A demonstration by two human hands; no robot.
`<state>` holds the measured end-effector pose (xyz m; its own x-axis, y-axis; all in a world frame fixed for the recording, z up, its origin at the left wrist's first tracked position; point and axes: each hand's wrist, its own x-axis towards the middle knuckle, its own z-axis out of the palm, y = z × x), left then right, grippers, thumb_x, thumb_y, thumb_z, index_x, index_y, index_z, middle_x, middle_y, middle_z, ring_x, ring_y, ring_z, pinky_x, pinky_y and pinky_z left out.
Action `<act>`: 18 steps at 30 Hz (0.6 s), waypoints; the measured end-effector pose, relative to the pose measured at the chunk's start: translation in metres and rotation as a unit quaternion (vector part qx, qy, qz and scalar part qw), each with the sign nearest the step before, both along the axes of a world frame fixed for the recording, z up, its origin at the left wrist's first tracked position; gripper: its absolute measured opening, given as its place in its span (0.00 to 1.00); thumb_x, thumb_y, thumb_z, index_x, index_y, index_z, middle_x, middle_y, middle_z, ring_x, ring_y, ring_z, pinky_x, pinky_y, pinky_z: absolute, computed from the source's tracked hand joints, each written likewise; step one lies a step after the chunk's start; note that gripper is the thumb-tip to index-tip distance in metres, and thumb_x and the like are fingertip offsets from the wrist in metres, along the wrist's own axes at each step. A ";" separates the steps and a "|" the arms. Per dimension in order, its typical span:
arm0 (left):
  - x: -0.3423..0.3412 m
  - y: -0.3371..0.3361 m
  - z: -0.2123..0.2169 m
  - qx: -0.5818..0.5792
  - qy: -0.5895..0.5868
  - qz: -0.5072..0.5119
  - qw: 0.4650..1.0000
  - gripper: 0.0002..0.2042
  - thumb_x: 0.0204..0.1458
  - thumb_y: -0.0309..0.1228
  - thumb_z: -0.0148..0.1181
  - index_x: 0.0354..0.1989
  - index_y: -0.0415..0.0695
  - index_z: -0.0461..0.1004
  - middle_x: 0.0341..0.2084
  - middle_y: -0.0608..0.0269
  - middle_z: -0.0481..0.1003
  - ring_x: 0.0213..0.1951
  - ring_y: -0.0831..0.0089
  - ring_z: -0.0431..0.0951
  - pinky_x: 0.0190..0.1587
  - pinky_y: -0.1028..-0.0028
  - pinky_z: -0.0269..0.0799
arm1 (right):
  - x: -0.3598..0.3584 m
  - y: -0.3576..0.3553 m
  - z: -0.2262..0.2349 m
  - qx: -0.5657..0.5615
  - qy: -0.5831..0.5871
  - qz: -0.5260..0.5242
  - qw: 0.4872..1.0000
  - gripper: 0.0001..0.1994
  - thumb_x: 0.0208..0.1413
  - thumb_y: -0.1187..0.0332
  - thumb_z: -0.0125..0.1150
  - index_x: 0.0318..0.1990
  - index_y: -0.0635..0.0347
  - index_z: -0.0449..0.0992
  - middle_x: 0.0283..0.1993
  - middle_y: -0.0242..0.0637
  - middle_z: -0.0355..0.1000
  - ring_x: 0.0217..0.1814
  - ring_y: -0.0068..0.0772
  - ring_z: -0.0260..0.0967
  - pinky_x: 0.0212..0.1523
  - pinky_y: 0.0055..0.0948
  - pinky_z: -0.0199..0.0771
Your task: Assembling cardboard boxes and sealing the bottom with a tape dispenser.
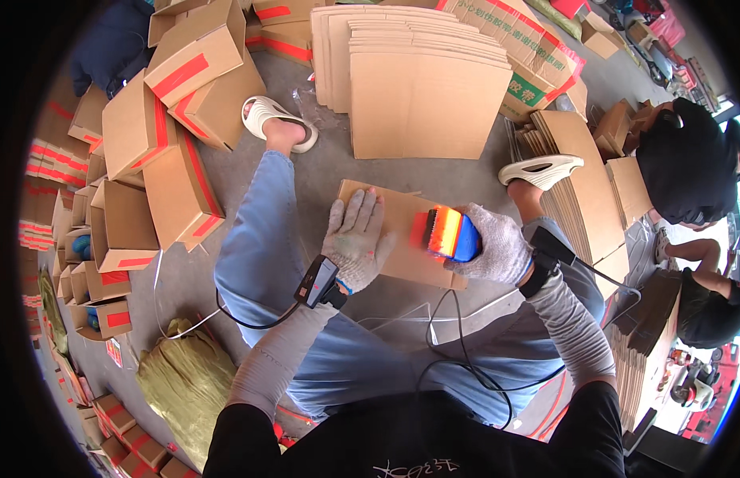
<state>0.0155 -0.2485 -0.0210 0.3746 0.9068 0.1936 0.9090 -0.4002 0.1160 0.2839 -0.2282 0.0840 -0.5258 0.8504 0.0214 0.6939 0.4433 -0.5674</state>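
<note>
A cardboard box [410, 267] is set between the person's legs, over the grey floor [465, 179]; how it is supported underneath can't be told. On its left part the gloved left hand [355, 239] is laid palm down, nothing gripped, fingers stretched out and only slightly parted, thumb spread off to the side. At the box's right part a blue, yellow and orange tape dispenser [453, 233] is clasped in the gloved right hand [497, 245], fingers wrapped around its blue side; fingertips are partly hidden. A red patch [418, 231] is seen on the box top just left of the dispenser; whether tape or reflected colour can't be told. Both wrists are fitted with black devices [316, 281], and black cable [465, 350] is looped over the lap. Ahead, flat cardboard sheets [425, 103] are stood in a stack, with a green-printed carton [525, 60] behind to the right. More flat sheets [581, 167] are piled at right, near a person in black [685, 167]. Along the left side, red-taped boxes [178, 191] are heaped, some open; an olive sack [182, 374] is left near the left forearm.
</note>
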 end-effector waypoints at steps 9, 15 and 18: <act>0.073 -0.034 0.068 -0.361 -0.892 0.185 0.197 0.19 0.64 0.46 0.58 0.51 0.41 0.77 0.43 0.63 0.77 0.48 0.71 0.76 0.55 0.70 0.70 | -0.026 -0.006 0.008 0.041 -0.040 -0.011 0.998 0.34 0.37 0.54 0.78 0.54 0.57 0.73 0.39 0.50 0.78 0.40 0.54 0.79 0.40 0.43 0.80; 0.033 -0.014 0.054 -0.243 -0.856 0.238 0.390 0.17 0.64 0.41 0.60 0.52 0.41 0.77 0.43 0.61 0.79 0.39 0.73 0.80 0.42 0.70 0.77 | -0.036 -0.005 0.023 -0.009 -0.112 0.002 0.994 0.37 0.37 0.52 0.78 0.56 0.55 0.70 0.39 0.48 0.78 0.40 0.51 0.80 0.41 0.42 0.81; -0.062 0.023 -0.004 -0.074 -0.902 0.243 0.348 0.17 0.65 0.41 0.57 0.52 0.40 0.74 0.44 0.57 0.80 0.47 0.64 0.82 0.48 0.61 0.79 | -0.031 0.006 0.025 -0.028 -0.128 0.027 0.991 0.38 0.37 0.52 0.79 0.57 0.54 0.70 0.40 0.46 0.79 0.40 0.49 0.80 0.41 0.41 0.81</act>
